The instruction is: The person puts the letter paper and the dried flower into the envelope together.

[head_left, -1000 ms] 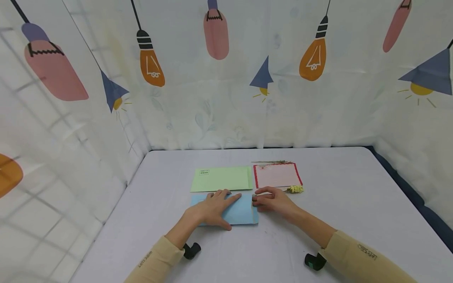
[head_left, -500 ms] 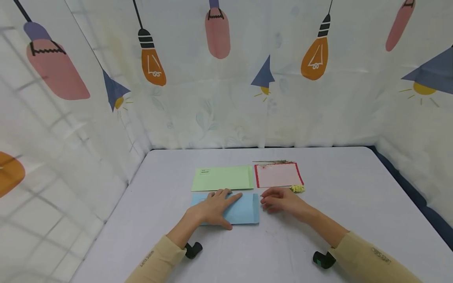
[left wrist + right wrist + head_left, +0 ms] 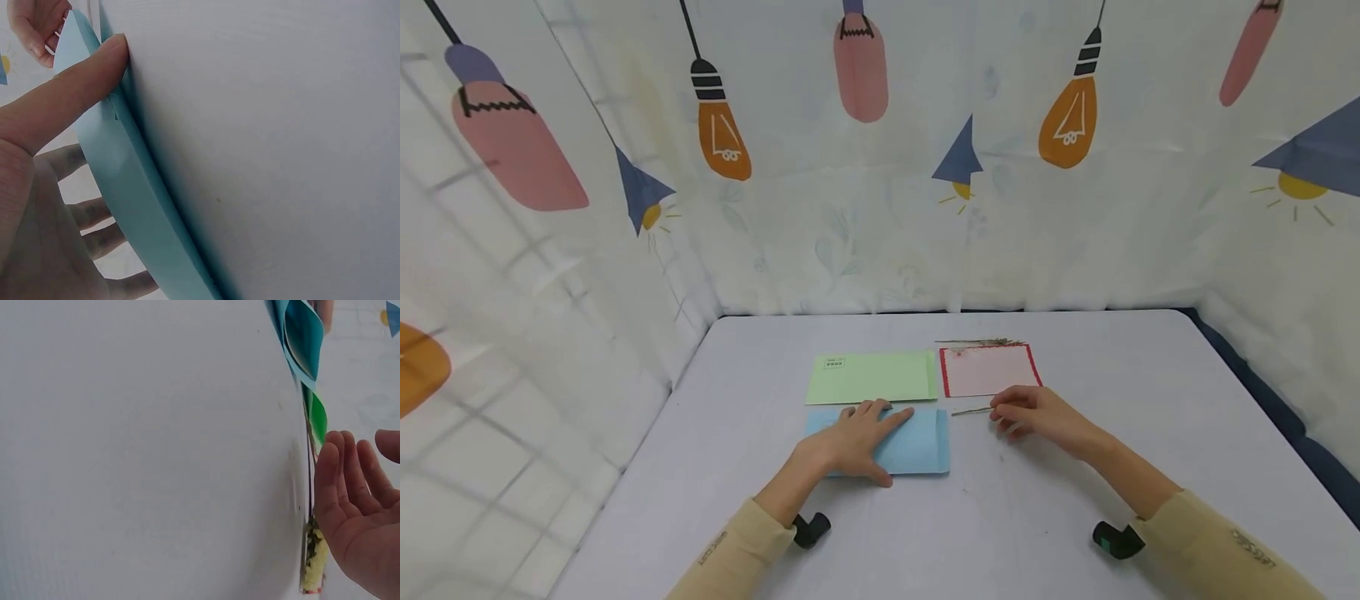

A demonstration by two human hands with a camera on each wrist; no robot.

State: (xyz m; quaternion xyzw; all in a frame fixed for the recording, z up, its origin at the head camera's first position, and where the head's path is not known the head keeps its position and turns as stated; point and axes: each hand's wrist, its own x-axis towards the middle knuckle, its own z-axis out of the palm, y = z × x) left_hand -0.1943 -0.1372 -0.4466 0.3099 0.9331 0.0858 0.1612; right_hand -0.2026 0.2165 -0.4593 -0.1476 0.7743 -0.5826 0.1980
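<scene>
Our left grip [image 3: 856,442] is spread on the blue envelope [image 3: 913,447].
Beside it, our right grip [image 3: 1036,412] is loose near a flower [image 3: 317,564].

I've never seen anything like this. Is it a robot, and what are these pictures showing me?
No robot here, only a person working bare-handed. The wide picture comes from a camera worn on the head; the two close ones come from wrist cameras. On the white table lie a green envelope, a blue envelope, a red-bordered card, a dried sprig and a yellow flower. The left hand rests on the blue envelope. The right hand is beside the flower, seemingly holding nothing.
</scene>
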